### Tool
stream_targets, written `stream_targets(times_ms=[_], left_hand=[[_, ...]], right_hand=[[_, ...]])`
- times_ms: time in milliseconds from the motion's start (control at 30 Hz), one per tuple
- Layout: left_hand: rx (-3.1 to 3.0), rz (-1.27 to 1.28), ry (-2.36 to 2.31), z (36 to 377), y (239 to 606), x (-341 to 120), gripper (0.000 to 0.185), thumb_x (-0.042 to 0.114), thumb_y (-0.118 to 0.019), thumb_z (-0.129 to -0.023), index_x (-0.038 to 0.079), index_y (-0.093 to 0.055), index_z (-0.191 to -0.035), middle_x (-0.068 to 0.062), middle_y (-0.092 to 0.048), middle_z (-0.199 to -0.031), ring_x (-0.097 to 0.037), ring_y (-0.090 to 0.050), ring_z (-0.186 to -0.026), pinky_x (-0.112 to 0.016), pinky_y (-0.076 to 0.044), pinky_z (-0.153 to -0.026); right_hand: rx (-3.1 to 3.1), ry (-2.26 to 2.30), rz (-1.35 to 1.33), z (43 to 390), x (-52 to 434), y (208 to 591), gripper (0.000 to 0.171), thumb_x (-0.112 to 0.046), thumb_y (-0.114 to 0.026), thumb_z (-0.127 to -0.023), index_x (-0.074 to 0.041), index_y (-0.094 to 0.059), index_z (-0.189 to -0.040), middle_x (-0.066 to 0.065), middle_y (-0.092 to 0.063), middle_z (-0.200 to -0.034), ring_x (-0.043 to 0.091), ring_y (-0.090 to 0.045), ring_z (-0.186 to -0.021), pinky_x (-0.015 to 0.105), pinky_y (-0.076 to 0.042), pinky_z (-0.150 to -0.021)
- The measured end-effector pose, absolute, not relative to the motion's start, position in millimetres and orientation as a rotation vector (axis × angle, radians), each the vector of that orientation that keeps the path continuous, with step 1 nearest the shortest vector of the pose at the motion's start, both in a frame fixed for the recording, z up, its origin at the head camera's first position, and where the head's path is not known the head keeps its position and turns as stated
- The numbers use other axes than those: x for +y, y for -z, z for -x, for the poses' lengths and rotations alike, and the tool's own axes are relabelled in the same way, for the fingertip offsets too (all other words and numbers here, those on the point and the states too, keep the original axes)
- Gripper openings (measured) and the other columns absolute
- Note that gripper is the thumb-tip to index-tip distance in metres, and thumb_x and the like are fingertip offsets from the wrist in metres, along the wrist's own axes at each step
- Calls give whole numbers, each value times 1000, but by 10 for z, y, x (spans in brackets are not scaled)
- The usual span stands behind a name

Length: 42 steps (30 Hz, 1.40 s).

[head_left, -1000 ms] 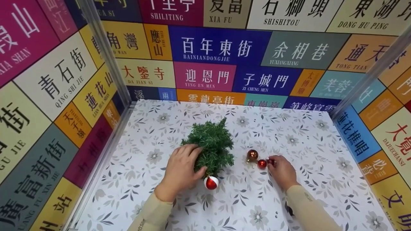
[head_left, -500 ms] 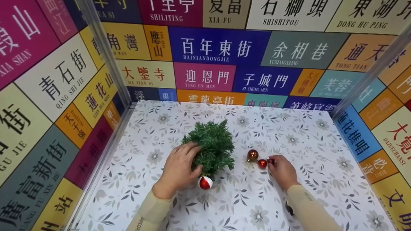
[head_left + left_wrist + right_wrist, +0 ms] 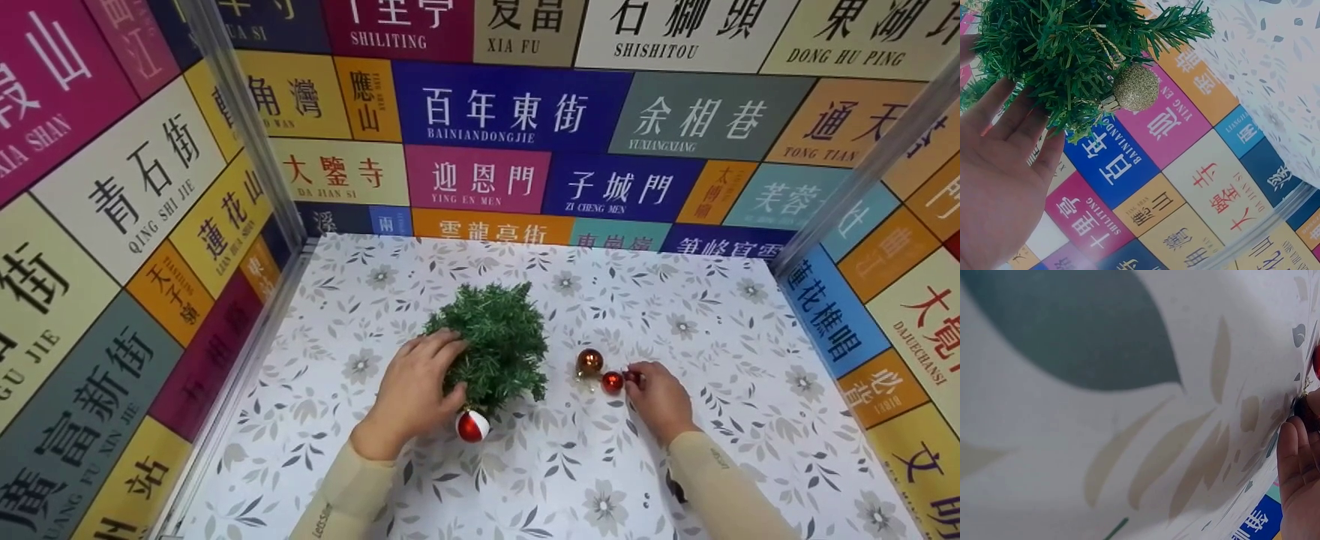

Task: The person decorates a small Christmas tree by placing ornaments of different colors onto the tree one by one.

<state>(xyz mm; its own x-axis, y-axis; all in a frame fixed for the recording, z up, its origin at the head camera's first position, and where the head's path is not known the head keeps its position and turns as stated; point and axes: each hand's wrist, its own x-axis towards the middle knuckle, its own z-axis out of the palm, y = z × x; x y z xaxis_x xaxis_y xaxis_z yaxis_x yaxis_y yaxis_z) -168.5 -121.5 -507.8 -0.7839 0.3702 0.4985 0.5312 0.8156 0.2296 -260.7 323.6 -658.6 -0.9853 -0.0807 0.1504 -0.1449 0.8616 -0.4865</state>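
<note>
A small green artificial Christmas tree [image 3: 499,337] stands left of the table's middle. My left hand [image 3: 420,386] grips its left side, thumb toward me and fingers among the branches. Below the thumb hangs a red-and-white bauble [image 3: 472,426]. A glittery gold bauble [image 3: 1135,88] hangs from the branches in the left wrist view. My right hand [image 3: 661,401] is low at the table, pinching a dark red bauble [image 3: 1305,410] mostly hidden by the fingers. Beside its fingertips lies a shiny red bauble [image 3: 612,382], with a copper-brown bauble [image 3: 589,361] just behind it.
The table is covered in a white leaf-and-flower patterned cloth [image 3: 555,495]. Panels with large printed characters [image 3: 517,109] enclose it at the back and both sides. A clear corner post [image 3: 251,127] rises at the back left.
The tree has turned slightly under my left hand, and the red-and-white bauble has swung to the left. My left hand has shifted a little left. The right hand stays nearly still.
</note>
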Motion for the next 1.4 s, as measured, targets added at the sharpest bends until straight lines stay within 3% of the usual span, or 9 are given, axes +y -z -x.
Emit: stream_targets(times_ms=[633,1400], left_hand=[[-2531,687,550,1707,5105,-1246,52,18,-64,-80,8,-63,-131,-9,-58,-137,-26,-49,-132,-46,-37,-108],[-2529,723,574,1760,5079,-1267,52,13,-63,-78,8,-63,-130,-9,-58,-138,-27,-48,-133,-48,-36,-109]], right_hand=[[-2903,-765,-178,2601,3226,6602,35,-17,-71,-89,-6,-65,-121,11,-62,-108,30,-62,-94,50,-49,-83],[-2930,-795,-150,2599,3208,6544,37,-17,-72,-89,-7,-65,-124,11,-61,-111,32,-61,-100,52,-48,-88]])
